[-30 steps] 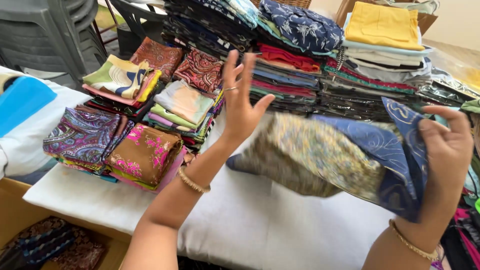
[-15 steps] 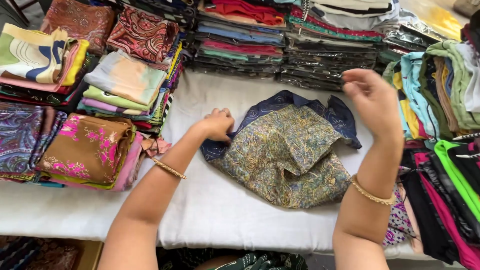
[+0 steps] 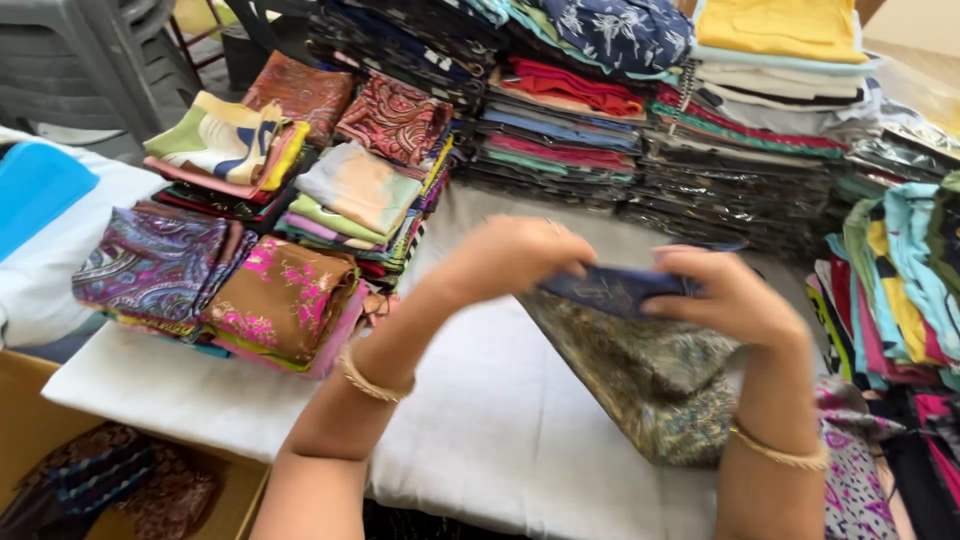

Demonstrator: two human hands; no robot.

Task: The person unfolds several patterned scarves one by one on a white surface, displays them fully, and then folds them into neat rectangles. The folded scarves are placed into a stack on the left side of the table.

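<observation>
Both hands raised above the white worktop [image 3: 520,440], pinching the navy top edge of a folded scarf [image 3: 650,370] between them. Left hand [image 3: 510,262] curled, fingers [image 3: 572,262] pressed onto the hem; right hand [image 3: 735,300] likewise, fingertips tucked behind the cloth and hidden. Olive paisley body of the scarf hanging below the fingers, lower corner masked by the right wrist. Motion blur softening both hands. Beyond the fingers, stacked folded fabrics [image 3: 360,190], partly cut off at the frame edges.
</observation>
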